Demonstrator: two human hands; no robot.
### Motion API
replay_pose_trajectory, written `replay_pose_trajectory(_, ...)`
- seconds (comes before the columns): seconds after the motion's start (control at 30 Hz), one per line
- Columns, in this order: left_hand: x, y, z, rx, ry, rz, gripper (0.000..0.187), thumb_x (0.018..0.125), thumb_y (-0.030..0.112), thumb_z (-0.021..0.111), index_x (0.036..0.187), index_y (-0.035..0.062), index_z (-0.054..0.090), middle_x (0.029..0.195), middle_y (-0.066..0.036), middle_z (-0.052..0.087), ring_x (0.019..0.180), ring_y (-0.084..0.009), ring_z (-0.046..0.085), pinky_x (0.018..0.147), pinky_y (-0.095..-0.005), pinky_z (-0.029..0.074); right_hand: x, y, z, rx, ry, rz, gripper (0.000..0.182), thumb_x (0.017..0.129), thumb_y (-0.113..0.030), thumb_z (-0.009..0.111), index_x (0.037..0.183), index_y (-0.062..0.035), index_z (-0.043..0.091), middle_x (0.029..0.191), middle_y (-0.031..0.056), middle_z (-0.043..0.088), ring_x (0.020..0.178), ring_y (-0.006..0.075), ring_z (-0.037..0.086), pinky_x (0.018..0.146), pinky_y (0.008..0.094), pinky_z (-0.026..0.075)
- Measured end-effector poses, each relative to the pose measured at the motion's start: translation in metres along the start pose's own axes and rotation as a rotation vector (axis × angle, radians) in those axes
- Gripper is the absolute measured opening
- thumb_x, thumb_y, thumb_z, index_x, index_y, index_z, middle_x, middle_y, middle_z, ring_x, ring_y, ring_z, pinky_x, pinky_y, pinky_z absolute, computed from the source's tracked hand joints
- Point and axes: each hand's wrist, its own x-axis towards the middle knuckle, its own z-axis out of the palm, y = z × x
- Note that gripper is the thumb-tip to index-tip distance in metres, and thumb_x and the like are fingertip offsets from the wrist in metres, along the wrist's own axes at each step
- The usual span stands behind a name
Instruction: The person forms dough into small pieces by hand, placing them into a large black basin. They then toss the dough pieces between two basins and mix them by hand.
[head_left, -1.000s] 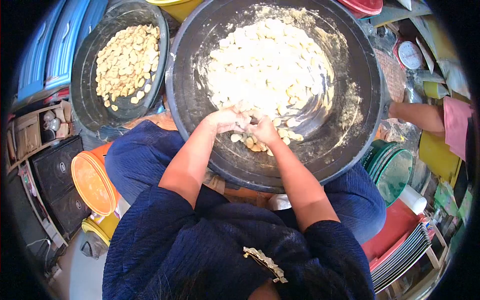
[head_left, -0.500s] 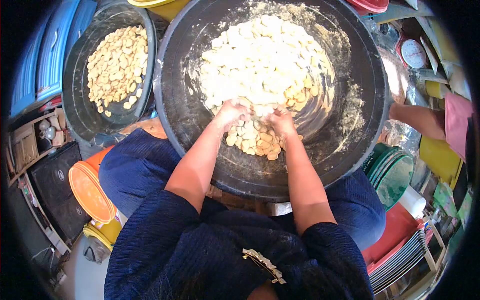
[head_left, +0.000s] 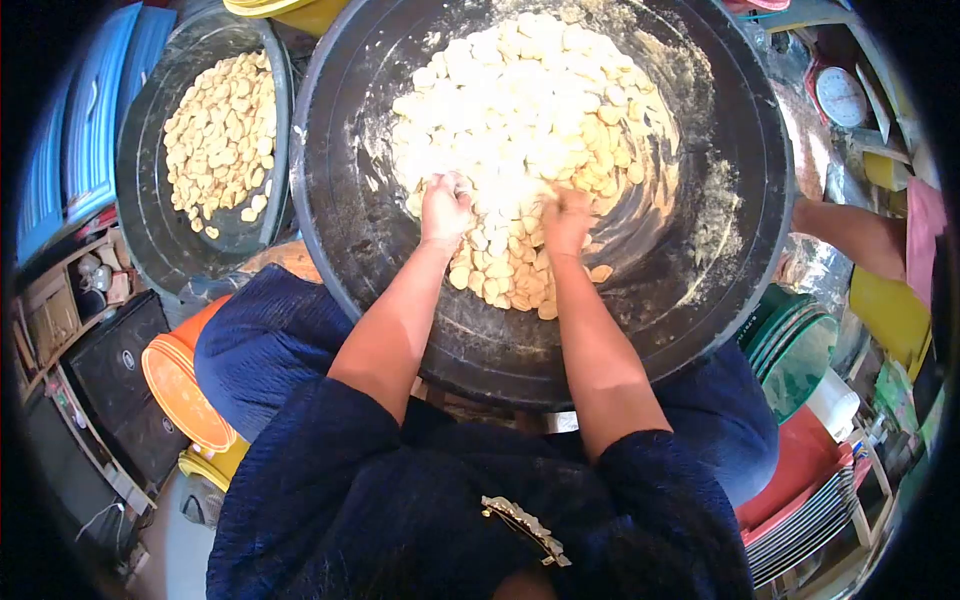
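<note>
A wide black basin (head_left: 360, 320) stands before me with a heap of pale, flat, roundish pieces (head_left: 520, 110) in it, whitened by glare. My left hand (head_left: 446, 208) is at the heap's near left edge, its fingers curled in; whatever they hold is lost in the brightness. On the near right side, my right hand (head_left: 567, 220) reaches down into the pieces, its fingertips hidden by glare and blur. A smaller group of pieces (head_left: 510, 275) lies between and below the hands. Pale powder coats parts of the basin's inner wall.
A dark tub (head_left: 150, 225) with similar pieces stands at upper left. An orange bucket (head_left: 190, 395) is left of my knee, green buckets (head_left: 800, 365) to the right. Another person's arm (head_left: 850, 237) is beside the basin's right rim, below a round dial scale (head_left: 841, 97).
My hands have moved apart from being close together over the near pieces. The left shifted slightly up and left, with its fingers curled. The whole view shifted slightly.
</note>
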Motion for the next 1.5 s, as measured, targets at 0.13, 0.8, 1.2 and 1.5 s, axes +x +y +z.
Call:
replay_pose_trajectory(0.13,-0.008,-0.005,0.009,0.541,-0.092,0.093,0.020,0.068,0.004,0.053,0.087,0.0014,0.056,0.078,-0.018,0.055,0.084,-0.0360,0.055,0.075,-0.0382,0.045,-0.006,-0.005,0.002,-0.072,-0.366,-0.021,0.022,0.068,-0.006,0.062,0.090,-0.0048,0.060,0.094,0.0162,0.057,0.091,0.0320,0.054,0.080,0.0375,0.044)
replay_pose_trajectory(0.8,-0.032,-0.080,0.028,-0.219,-0.622,-0.609,0.057,0.080,0.032,0.061,0.126,0.0037,0.042,0.127,-0.018,0.042,0.121,-0.0203,0.036,0.096,-0.0361,0.035,-0.067,0.000,-0.037,0.247,-1.191,0.641,0.061,0.079,-0.050,0.055,0.120,-0.0058,0.046,0.119,0.0186,0.049,0.110,0.0276,0.047,0.087,0.0440,0.041)
replay_pose_trajectory(1.2,-0.066,0.035,-0.030,0.128,-1.266,-0.355,0.081,0.054,0.023,0.084,0.118,-0.0019,0.041,0.107,-0.011,0.056,0.099,-0.0210,0.053,0.085,-0.0283,0.043,-0.051,0.010,-0.061,0.025,-1.442,0.443,0.106,0.055,-0.039,0.078,0.138,-0.0071,0.020,0.132,0.0236,0.033,0.123,0.0385,0.031,0.101,0.0392,0.030)
replay_pose_trajectory(1.5,-0.074,0.040,-0.010,0.055,-1.035,-0.128,0.046,0.051,0.007,0.076,0.094,0.0040,0.060,0.080,-0.008,0.064,0.070,-0.0152,0.060,0.062,-0.0292,0.050,-0.084,-0.005,-0.051,0.549,-1.014,0.601,0.070,0.065,0.000,0.063,0.129,-0.0065,0.035,0.115,0.0107,0.051,0.101,0.0239,0.052,0.084,0.0326,0.045)
